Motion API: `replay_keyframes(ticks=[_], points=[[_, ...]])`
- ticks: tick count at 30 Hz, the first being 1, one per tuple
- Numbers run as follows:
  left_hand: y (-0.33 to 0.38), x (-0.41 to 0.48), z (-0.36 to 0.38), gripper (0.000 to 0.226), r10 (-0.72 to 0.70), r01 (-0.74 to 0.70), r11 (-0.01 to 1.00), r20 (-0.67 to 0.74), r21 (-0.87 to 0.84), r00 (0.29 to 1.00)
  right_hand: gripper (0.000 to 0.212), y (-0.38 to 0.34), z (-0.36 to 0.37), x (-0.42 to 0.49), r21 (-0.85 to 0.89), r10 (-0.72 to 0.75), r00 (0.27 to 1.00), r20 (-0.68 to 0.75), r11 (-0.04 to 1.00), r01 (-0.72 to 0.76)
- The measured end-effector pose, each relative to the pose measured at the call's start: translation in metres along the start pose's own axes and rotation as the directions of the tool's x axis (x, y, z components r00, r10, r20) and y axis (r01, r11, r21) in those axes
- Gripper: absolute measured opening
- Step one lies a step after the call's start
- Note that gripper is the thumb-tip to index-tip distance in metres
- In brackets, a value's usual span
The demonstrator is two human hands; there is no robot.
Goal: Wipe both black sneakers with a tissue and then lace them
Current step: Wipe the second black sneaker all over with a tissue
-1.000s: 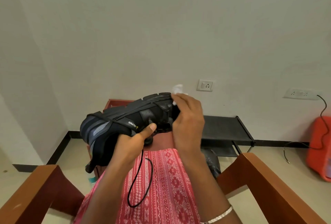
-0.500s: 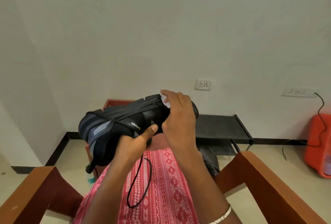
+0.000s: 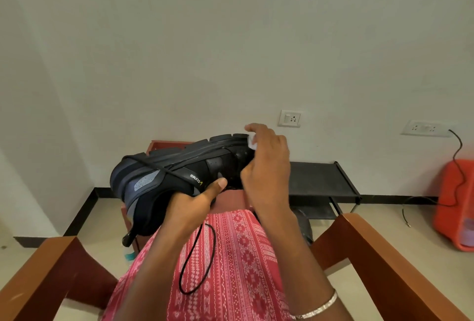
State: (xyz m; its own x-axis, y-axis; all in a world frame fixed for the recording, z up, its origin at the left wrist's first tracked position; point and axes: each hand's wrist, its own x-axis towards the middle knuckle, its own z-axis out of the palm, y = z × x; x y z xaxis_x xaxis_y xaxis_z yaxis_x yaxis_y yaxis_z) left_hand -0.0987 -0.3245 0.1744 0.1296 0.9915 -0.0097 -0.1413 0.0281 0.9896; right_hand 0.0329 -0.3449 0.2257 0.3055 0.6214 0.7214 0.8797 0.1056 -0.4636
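A black sneaker (image 3: pixel 164 177) with grey-blue heel panels is held sideways above my lap, sole facing away, toe to the right. My left hand (image 3: pixel 189 205) grips it at the collar, thumb pressed on its side. My right hand (image 3: pixel 266 166) holds a small white tissue (image 3: pixel 252 141) against the toe end near the sole. A loose black lace (image 3: pixel 197 259) hangs from the shoe and loops over my red patterned lap. Part of a second dark shoe (image 3: pixel 304 225) shows on the floor behind my right forearm.
Wooden chair arms (image 3: pixel 384 259) frame my lap on both sides. A low black shoe rack (image 3: pixel 323 179) stands against the wall ahead, a red-brown stool (image 3: pixel 166 144) behind the sneaker. An orange plastic item (image 3: pixel 455 205) with a black cable sits at the right.
My right hand with the tissue has slid along the toe end of the sneaker, first left, then back up toward the sole edge. My left hand keeps its grip.
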Motion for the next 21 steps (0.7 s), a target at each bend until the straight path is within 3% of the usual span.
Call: replay_keyframes(ticks=[3, 5, 8, 14, 21], points=[[-0.001, 0.0, -0.001, 0.018, 0.026, -0.026, 1.0, -0.017, 0.0, 1.0, 0.061, -0.01, 0.004, -0.002, 0.006, -0.133, 0.99, 0.038, 0.991, 0.133], [-0.001, 0.002, -0.002, 0.02, 0.018, -0.019, 1.0, -0.035, -0.015, 0.999, 0.059, -0.003, 0.004, -0.001, 0.027, -0.126, 0.992, 0.02, 0.992, 0.126], [0.001, 0.001, 0.0, 0.021, -0.005, 0.001, 0.995, -0.038, -0.103, 0.999, 0.059, 0.015, 0.001, 0.0, 0.024, -0.058, 0.997, -0.042, 0.998, 0.059], [-0.002, 0.002, -0.001, 0.033, -0.047, 0.043, 0.993, -0.034, -0.113, 0.998, 0.055, 0.035, -0.004, -0.013, -0.044, 0.099, 0.987, -0.126, 0.994, -0.105], [0.001, -0.001, 0.004, 0.022, -0.037, 0.036, 0.982, -0.006, -0.184, 0.999, 0.039, 0.041, -0.004, -0.014, -0.011, 0.263, 0.948, -0.178, 0.963, -0.269]])
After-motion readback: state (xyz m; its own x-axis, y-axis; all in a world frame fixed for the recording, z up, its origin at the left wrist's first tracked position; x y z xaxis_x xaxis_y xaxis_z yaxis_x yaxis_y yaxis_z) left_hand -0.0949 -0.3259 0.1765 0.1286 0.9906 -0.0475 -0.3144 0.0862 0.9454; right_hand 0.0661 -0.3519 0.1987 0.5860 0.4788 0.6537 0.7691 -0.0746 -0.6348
